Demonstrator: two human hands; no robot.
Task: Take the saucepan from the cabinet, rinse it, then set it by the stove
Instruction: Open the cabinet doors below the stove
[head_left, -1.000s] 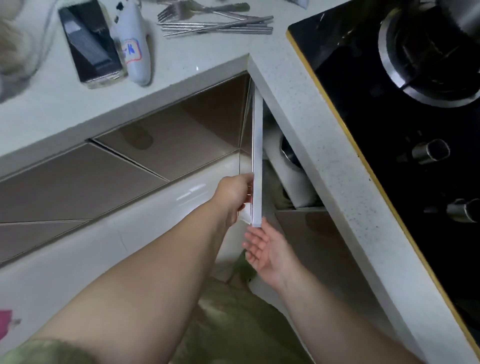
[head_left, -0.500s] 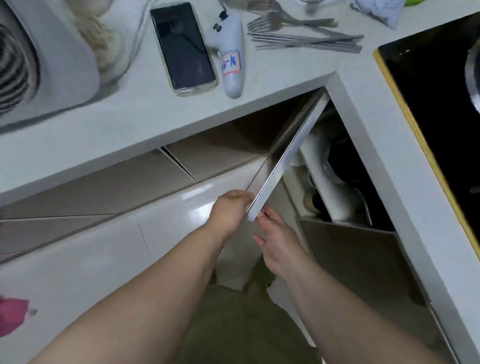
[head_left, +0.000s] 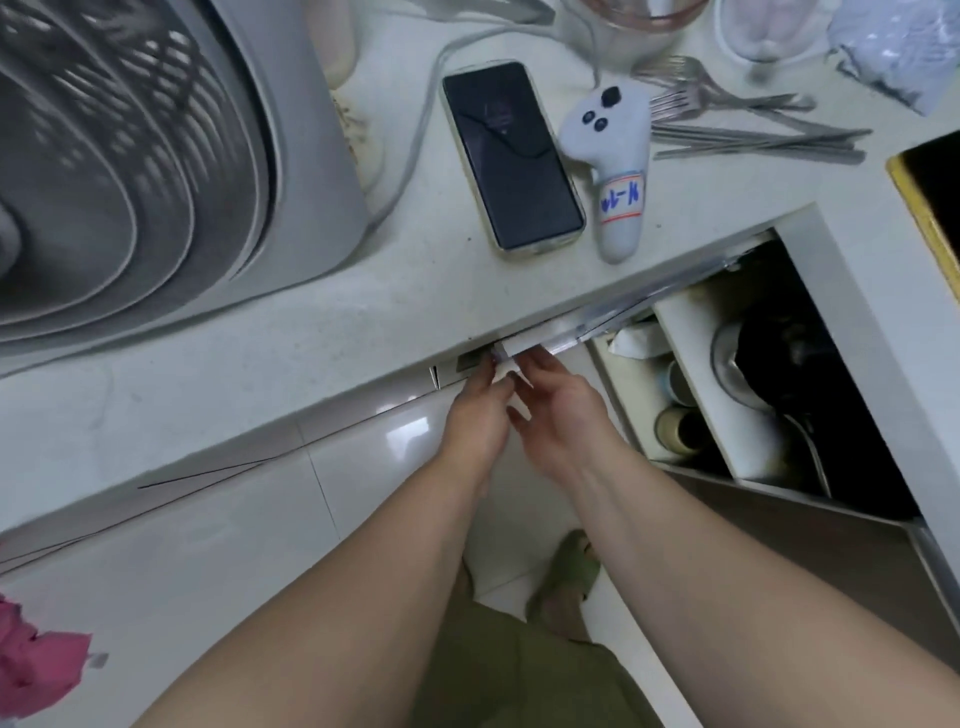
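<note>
Gripping the cabinet door (head_left: 540, 340) edge, left hand (head_left: 475, 418) and right hand (head_left: 563, 421) both clamped on it, under the tabletop (head_left: 311, 306), cabinet (head_left: 810, 395) open beside them.

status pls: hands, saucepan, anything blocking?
Left hand and right hand both on the cabinet door edge, door swung wide. Cabinet open; dark cookware inside, saucepan not clearly told apart, untouched. Nothing blocking the opening.

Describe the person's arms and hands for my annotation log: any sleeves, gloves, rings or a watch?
Both forearms are bare to the bottom of the picture, with no sleeves in view. The left hand and right hand wear no gloves, and no ring, watch or wristband shows on the sides visible. Below are olive-green clothes and a green slipper.
</note>
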